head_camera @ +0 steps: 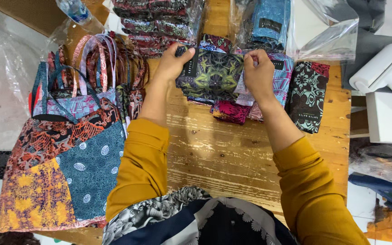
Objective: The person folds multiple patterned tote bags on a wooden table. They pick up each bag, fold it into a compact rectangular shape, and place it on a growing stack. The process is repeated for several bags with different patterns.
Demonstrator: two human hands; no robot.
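Note:
Both my hands grip a dark patterned fabric pouch [214,75] with green and yellow motifs, held over a pile of similar folded batik pieces. My left hand [172,63] pinches its left edge near a dark label. My right hand [258,75] pinches its right edge. Below the pouch lie a magenta piece [230,111] and a pink-and-blue piece [281,68]. I wear mustard-yellow sleeves. The pile rests on a worn wooden table [223,149].
A stack of patchwork batik tote bags [69,149] with looped handles covers the table's left. A black-and-teal folded piece [308,95] lies right of the pile. Bagged fabrics in clear plastic [323,31] sit at the back. A white lint roller [379,68] lies at the right.

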